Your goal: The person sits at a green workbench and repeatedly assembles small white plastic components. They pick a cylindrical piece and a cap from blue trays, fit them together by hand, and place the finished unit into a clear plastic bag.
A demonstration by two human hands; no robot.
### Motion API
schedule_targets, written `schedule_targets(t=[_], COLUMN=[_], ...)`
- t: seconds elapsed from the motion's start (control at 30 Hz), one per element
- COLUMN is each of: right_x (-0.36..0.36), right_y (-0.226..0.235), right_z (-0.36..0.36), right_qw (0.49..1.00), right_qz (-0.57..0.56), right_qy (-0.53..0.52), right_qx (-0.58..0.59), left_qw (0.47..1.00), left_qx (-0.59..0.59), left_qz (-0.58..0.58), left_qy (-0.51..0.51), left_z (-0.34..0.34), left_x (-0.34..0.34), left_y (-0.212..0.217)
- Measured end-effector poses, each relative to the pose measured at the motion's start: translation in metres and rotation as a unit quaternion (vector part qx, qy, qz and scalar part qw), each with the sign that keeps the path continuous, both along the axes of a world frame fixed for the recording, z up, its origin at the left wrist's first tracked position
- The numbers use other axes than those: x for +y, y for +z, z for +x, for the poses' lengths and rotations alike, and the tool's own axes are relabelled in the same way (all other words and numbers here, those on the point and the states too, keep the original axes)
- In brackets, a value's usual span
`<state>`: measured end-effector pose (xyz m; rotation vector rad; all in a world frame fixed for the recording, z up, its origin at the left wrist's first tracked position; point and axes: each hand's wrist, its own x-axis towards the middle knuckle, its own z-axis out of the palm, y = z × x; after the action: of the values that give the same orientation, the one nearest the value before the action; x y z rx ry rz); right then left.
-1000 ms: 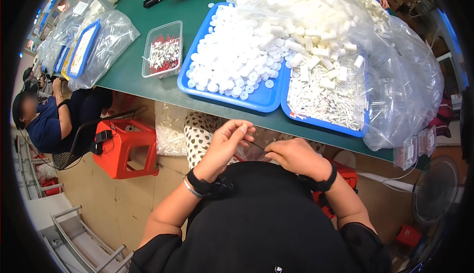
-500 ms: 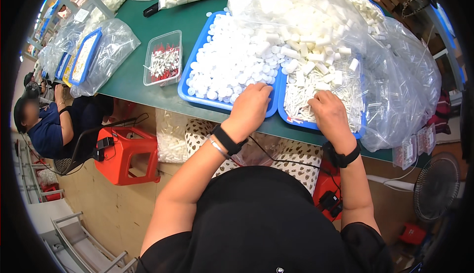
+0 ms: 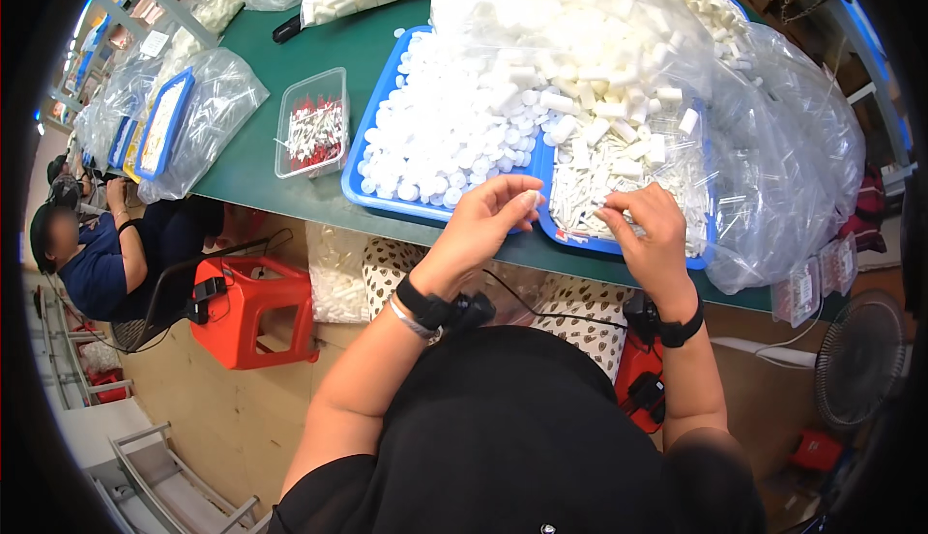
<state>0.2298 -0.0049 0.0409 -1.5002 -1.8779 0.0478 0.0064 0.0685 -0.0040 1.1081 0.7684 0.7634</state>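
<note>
My left hand (image 3: 488,217) is raised at the front edge of a blue tray (image 3: 362,194) of small round white caps (image 3: 425,138). Between its thumb and fingers shows a small white piece, apparently one of those caps. Over the front of the neighbouring blue tray (image 3: 588,243), my right hand (image 3: 652,232) is closed in a pinch, thumb against fingertips. Whatever it may hold is too small to make out. Thin white stick-like pieces (image 3: 577,186) fill that tray, with white foam cylinders (image 3: 614,109) lying among them.
A clear bag of foam cylinders (image 3: 541,12) spills over both trays. A clear plastic box (image 3: 314,133) holds red and white pieces. Clear bags (image 3: 783,167) bulge at the right. A person (image 3: 101,249) sits at the left near a red stool (image 3: 253,312); a fan (image 3: 858,358) stands right.
My left hand has drawn back out of the caps toward me with a small white piece. My right hand has lifted off the sticks, its fingertips now pinched.
</note>
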Motion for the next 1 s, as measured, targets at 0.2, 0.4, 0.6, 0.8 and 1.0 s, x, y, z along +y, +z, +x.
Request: schedule_targets(t=[0.2, 0.4, 0.6, 0.8, 1.0], right_x=[-0.013, -0.017, -0.021, -0.021, -0.023], right_y=[0.011, 0.004, -0.002, -0.008, -0.005], right_z=[-0.026, -0.035, -0.038, -0.042, -0.044], right_qw=[0.996, 0.992, 0.98, 0.982, 0.991], right_qz=[-0.023, -0.077, -0.134, -0.147, -0.113], right_qy=[0.084, 0.088, 0.104, 0.072, 0.059], right_qx=[0.007, 0.043, 0.104, 0.097, 0.034], left_qw=[0.91, 0.918, 0.899, 0.884, 0.912], left_qx=[-0.28, -0.271, -0.275, -0.305, -0.278], left_qz=[-0.303, -0.29, -0.34, -0.355, -0.301], left_qy=[-0.032, -0.021, 0.021, 0.011, 0.017], left_z=[-0.011, -0.015, -0.012, -0.012, -0.013], left_x=[-0.029, -0.04, -0.049, -0.051, -0.052], left_y=[-0.01, -0.015, -0.007, -0.013, -0.017])
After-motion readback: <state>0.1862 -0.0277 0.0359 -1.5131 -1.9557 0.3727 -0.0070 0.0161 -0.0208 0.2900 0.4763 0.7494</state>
